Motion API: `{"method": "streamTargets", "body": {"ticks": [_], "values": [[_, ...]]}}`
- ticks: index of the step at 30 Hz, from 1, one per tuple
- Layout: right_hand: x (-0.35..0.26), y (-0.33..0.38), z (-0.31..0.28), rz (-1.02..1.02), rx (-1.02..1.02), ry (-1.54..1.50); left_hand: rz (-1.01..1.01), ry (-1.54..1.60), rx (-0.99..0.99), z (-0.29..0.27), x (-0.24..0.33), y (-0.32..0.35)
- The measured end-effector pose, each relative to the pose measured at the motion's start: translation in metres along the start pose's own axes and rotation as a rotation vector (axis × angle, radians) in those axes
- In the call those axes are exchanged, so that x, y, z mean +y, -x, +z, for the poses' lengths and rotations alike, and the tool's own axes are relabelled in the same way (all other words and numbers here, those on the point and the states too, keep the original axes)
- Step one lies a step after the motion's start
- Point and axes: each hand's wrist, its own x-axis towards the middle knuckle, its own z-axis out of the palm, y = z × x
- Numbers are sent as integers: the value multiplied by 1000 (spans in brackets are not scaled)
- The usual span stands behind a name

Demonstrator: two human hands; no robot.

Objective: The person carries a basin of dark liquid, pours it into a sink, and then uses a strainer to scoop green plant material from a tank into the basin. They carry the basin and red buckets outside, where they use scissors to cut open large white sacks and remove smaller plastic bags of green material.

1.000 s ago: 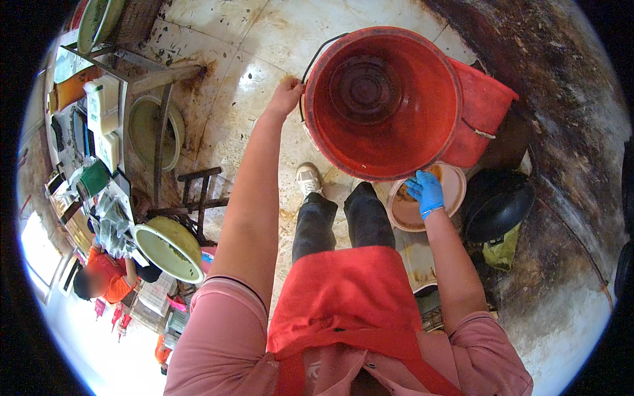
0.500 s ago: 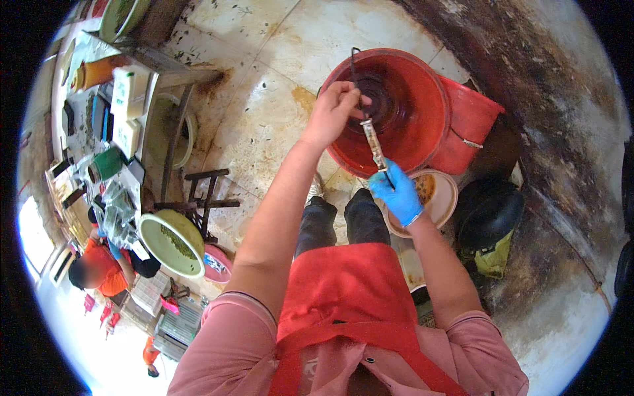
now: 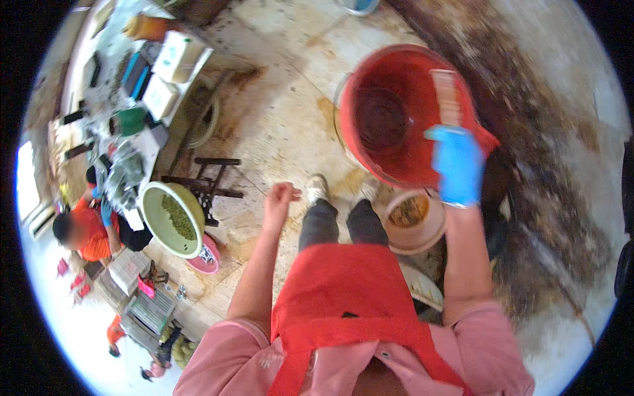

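Observation:
My gloved right hand, in blue, is closed around a narrow, flat, brown-and-white striped piece, which sticks out past the fingers. Motion smears it, and its lower end is hidden in the glove. The hand and this piece are over the right side of a large red bucket, whose dark inside shows. My bare left hand hangs left of my shoes with its fingers loosely bent and apart, holding nothing that I can see.
Below the bucket stands a pale round tub with yellow-brown contents. On the left are a green basin of small green bits, a dark wooden stool and a cluttered table. A person in orange works beyond them.
My left hand has let go of the hooked rod and drawn back toward me. My right hand has moved right and up over the bucket, which sits differently in view.

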Motion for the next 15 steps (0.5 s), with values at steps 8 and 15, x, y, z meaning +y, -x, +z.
{"method": "streamTargets", "body": {"ticks": [8, 15], "values": [[-44, -17, -40, 71, 56, -443, 27, -54, -22, 17, 9, 27], [-61, 3, -28, 91, -104, -402, 130, -191, -117, 87, -7, -19]]}}
